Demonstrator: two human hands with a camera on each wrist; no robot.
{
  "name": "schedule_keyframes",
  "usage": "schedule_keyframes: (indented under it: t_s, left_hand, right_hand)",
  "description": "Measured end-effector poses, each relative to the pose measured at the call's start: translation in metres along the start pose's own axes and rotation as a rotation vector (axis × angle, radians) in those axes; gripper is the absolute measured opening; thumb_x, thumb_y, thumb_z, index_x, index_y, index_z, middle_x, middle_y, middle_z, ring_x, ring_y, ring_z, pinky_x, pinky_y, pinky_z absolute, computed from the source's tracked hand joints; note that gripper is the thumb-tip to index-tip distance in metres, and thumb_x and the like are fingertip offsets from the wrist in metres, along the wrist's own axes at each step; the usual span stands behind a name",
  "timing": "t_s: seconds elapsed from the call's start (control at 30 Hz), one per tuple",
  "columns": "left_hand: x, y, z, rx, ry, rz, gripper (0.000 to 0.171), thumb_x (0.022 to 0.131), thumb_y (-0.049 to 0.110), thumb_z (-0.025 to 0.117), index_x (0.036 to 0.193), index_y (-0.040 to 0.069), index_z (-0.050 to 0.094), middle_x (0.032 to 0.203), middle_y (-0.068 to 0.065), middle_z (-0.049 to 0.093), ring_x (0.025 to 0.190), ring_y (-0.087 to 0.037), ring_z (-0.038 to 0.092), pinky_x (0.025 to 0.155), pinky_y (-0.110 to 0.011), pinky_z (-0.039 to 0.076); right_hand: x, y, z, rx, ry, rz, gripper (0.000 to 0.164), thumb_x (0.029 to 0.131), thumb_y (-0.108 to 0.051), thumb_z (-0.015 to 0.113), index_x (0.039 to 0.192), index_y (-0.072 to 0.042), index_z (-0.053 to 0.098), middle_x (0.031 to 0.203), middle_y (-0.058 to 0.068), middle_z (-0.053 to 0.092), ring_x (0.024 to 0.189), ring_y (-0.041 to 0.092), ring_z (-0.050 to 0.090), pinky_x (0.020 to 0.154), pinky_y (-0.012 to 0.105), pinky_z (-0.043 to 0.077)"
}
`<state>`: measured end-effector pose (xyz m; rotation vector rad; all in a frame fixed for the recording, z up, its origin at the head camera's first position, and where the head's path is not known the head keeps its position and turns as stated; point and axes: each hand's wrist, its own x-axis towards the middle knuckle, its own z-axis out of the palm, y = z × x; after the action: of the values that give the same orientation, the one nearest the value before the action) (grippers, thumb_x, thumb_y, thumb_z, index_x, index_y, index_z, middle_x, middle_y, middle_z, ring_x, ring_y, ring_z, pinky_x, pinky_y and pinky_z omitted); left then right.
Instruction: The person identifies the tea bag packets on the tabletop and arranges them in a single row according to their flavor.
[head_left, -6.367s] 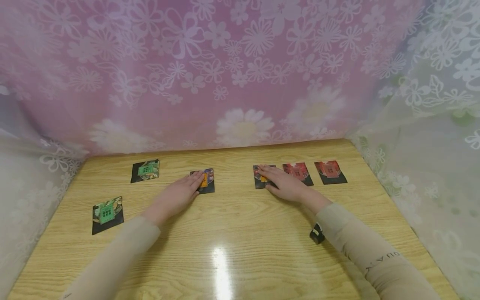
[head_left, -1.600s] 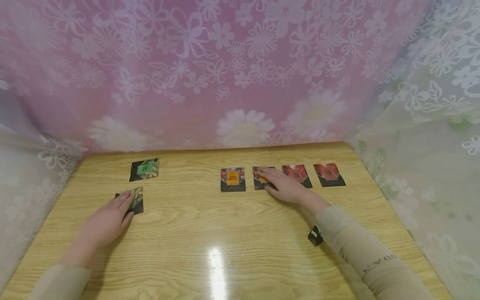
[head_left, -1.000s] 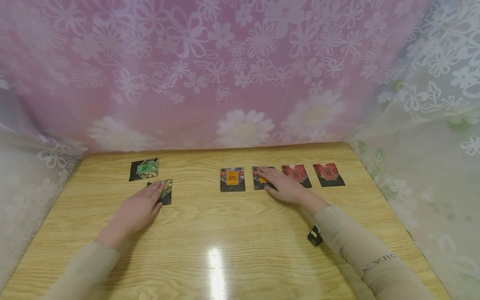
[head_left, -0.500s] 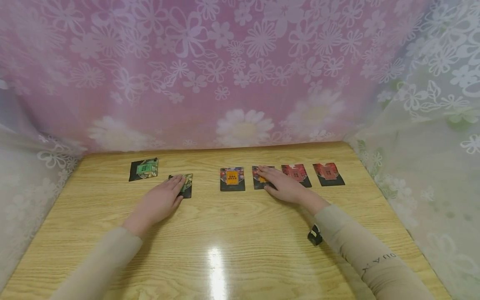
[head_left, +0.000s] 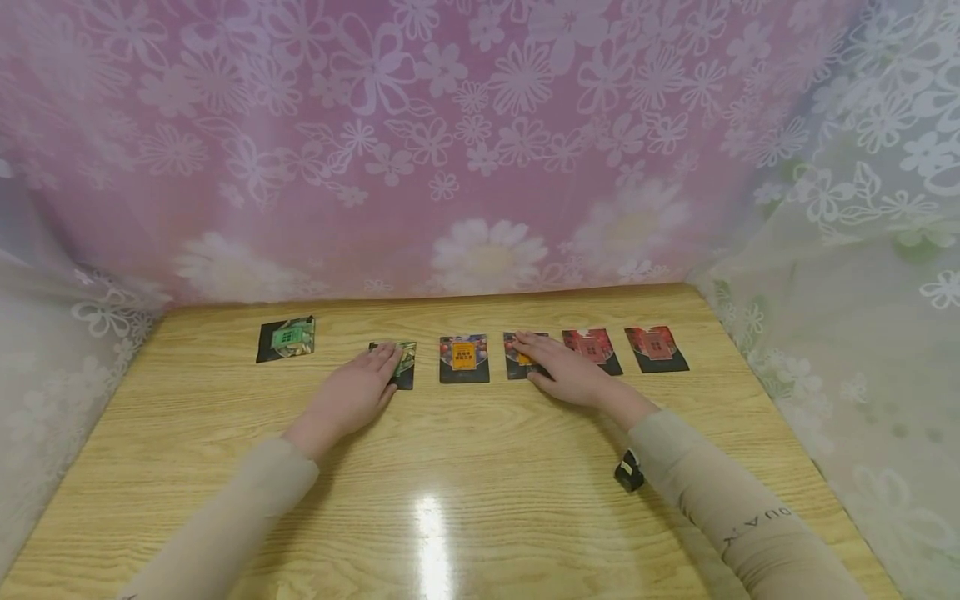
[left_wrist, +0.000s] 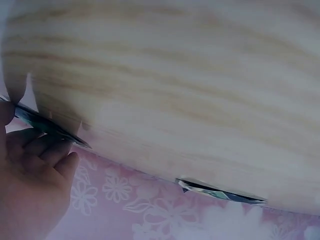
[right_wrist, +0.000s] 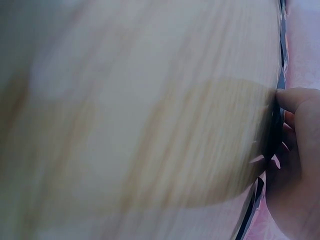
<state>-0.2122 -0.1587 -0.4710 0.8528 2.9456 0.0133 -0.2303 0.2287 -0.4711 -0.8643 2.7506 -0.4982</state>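
In the head view my left hand [head_left: 347,396] lies flat with its fingers on a black packet with a green label [head_left: 407,367], covering its left part. The same packet [left_wrist: 70,139] shows edge-on under the fingertips in the left wrist view. My right hand [head_left: 567,371] rests with extended fingers on a black packet with an orange label [head_left: 513,363], partly hidden. Between the hands lies another orange-labelled packet [head_left: 464,359], untouched. Right of it, beside my right hand, is a red packet [head_left: 591,347]; a second red packet [head_left: 657,348] lies farther right.
Another green-labelled packet [head_left: 287,339] lies slightly turned at the back left. All rest on a wood-grain table [head_left: 480,467]. A pink floral curtain [head_left: 337,167] hangs behind the table's back edge. A small black object [head_left: 628,472] sits by the right sleeve.
My left hand has slid the green packet from the left front rightward and back, to beside the orange ones. Earlier it moved an orange packet right. My right hand has stayed in place.
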Motion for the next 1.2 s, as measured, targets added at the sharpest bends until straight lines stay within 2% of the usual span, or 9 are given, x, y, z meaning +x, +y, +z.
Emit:
schedule_keyframes:
  t_s: [0.43,0.97,1.2]
  left_hand:
    - [0.008,0.011,-0.004,-0.004,-0.024,-0.029,0.066,0.114,0.034,0.048,0.166,-0.001,0.029,0.173,-0.021,0.031,0.162,-0.036,0.031,0.136,-0.050,0.025]
    - [0.010,0.012,-0.004,0.038,0.000,-0.017,0.065,0.113,0.033,0.052,0.165,-0.001,0.034,0.170,-0.022,0.038,0.158,-0.039,0.038,0.135,-0.051,0.028]
    - [0.009,0.008,-0.004,0.016,0.012,-0.026,0.066,0.113,0.035,0.050,0.166,0.000,0.032,0.171,-0.022,0.035,0.160,-0.039,0.034,0.135,-0.052,0.026]
  right_hand:
    - [0.000,-0.001,0.000,-0.008,0.001,0.005,0.062,0.111,-0.024,0.057,0.166,-0.008,0.036,0.177,0.014,0.026,0.164,0.039,0.025,0.130,0.063,0.032]
    - [0.001,0.001,0.001,-0.002,-0.002,0.005,0.062,0.111,-0.024,0.057,0.167,-0.009,0.034,0.177,0.014,0.026,0.164,0.039,0.024,0.131,0.063,0.030]
    - [0.001,0.000,0.001,-0.012,0.002,0.002,0.061,0.111,-0.024,0.057,0.166,-0.008,0.036,0.176,0.015,0.027,0.163,0.040,0.025,0.130,0.063,0.032]
